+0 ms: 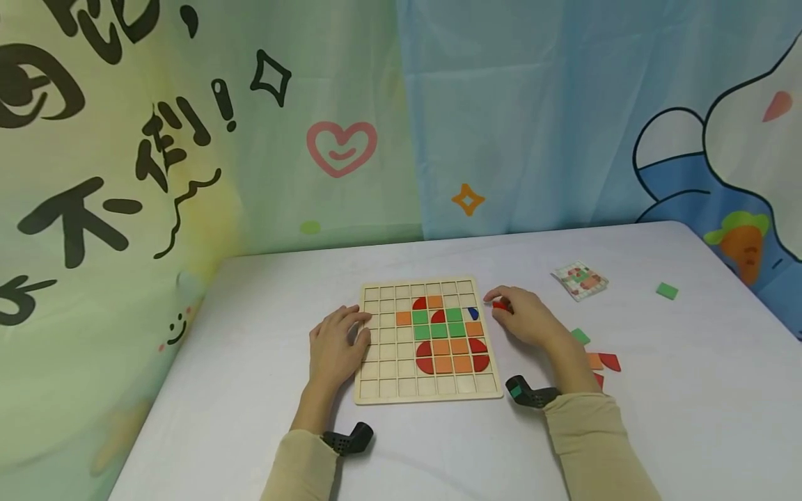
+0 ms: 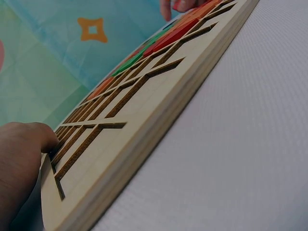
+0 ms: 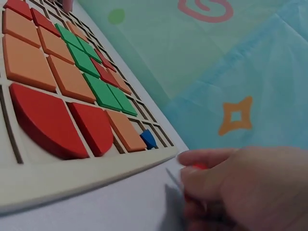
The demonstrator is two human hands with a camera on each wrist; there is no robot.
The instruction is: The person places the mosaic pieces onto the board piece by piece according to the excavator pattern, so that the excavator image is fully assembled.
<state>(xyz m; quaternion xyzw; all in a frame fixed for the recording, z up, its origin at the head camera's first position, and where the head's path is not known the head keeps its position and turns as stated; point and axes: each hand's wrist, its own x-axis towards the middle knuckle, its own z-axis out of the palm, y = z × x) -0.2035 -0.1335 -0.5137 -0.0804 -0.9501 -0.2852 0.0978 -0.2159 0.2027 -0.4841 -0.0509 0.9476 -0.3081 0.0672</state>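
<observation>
A wooden grid board [image 1: 385,390] lies on the white table, its right part filled with orange and green square tiles [image 1: 440,330], red quarter-round tiles [image 3: 48,120] and one small blue tile [image 3: 148,138]. My left hand [image 1: 335,348] rests on the board's left edge, thumb and fingertips on its rim. Just off the board's right edge, my right hand [image 1: 523,316] pinches a red tile [image 1: 500,305] between thumb and fingers. Most of that tile is hidden by the fingers in the right wrist view.
Right of the board lie a stack of picture cards [image 1: 580,280], a lone green tile [image 1: 667,291] and several loose tiles by the right forearm, among them a red one [image 1: 610,362] and a green one [image 1: 580,336]. A printed curtain [image 1: 532,125] hangs behind the table.
</observation>
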